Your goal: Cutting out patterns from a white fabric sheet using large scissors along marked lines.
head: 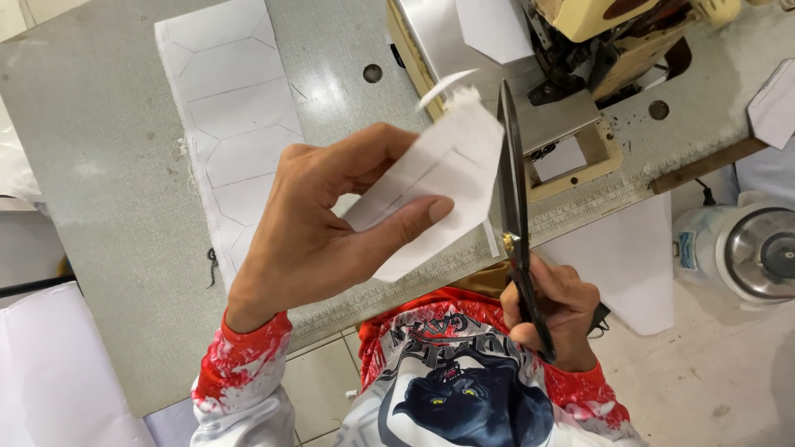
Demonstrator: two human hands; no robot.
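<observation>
1. Fingers [414, 217] of the left hand [319, 223] pinch the white fabric piece [439, 178], thumb underneath and the others curled behind; the piece is held up off the counter [99, 165], probably so the blades can pass freely along its right edge.
2. Counter: grey, carries a long white fabric strip [236, 124] marked with hexagon outlines, lying flat at left, apparently uncut stock kept within reach.
3. Sewing machine [617, 33], cream and dark, sits at the far right of the counter, untouched.
4. Right hand [555, 310] is wrapped through the handles of black scissors [513, 199]; blades point away from the body, touching the piece's right edge. Blades look nearly together; exact gap cannot be told.
5. Thin white offcut [443, 84] curls up at the piece's top corner.
</observation>
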